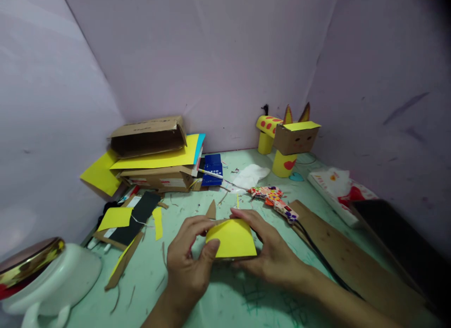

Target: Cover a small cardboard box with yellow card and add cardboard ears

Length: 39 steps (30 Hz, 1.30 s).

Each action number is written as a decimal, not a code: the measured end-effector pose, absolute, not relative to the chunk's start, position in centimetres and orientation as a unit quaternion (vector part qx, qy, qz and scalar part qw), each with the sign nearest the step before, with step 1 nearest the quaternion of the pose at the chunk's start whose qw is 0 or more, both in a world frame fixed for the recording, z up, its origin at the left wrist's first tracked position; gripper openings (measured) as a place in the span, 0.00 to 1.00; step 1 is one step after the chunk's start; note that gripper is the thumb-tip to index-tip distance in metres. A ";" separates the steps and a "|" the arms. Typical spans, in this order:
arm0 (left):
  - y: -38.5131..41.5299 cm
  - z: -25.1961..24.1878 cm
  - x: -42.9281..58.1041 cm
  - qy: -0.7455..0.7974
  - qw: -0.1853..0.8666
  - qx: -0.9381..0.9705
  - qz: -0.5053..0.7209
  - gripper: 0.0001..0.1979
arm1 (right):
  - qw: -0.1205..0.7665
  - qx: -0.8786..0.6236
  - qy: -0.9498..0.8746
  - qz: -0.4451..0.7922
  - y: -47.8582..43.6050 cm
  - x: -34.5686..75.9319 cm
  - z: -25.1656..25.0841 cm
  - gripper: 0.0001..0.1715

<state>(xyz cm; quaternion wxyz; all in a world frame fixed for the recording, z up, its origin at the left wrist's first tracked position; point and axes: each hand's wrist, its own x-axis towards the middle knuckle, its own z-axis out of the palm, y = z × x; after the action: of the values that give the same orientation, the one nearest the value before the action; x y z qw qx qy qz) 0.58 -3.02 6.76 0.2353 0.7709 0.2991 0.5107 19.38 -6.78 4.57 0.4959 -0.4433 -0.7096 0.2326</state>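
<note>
Between my two hands is a small piece topped with yellow paper (231, 238), with a thin brown edge showing along its front. My left hand (188, 253) grips its left side, thumb on the yellow face and fingers behind. On the right side my right hand (273, 250) holds it, fingers at the top edge and thumb beneath. A pointed cardboard scrap (211, 209) lies just behind the left fingers. Farther back rests a glue gun (273, 201) with a flower pattern, its black cord running right. What lies under the yellow paper is mostly hidden.
A cardboard animal (296, 139) with yellow tube legs stands at the back right. Boxes (148, 135) and yellow sheets are stacked at the back left. A white pot (66, 276) stands front left, a cardboard strip (345, 253) and dark slab (394, 238) right. Scraps litter the table.
</note>
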 end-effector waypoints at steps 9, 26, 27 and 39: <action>-2.5 7.3 1.6 0.397 0.512 0.704 0.290 0.50 | 0.497 -0.495 -0.637 0.320 -6.5 19.7 4.8 0.48; -2.9 6.1 1.2 0.170 -0.057 0.904 0.387 0.36 | 0.497 -0.362 -0.788 0.003 -7.1 21.2 8.5 0.05; -2.9 6.1 1.1 0.169 -0.063 0.903 0.389 0.35 | 0.492 -0.360 -0.793 -0.002 -7.0 21.3 8.6 0.05; -2.5 6.3 0.5 0.132 -0.073 0.908 0.390 0.29 | 0.461 -0.290 -0.838 -0.022 -7.0 21.7 8.8 0.10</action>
<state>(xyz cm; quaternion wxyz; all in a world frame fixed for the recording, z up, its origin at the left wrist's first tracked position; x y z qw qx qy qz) 0.54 -2.50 6.34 -0.0729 0.9083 0.1316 0.3904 21.74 -7.04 8.78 0.4612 -0.2902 -0.8382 -0.0217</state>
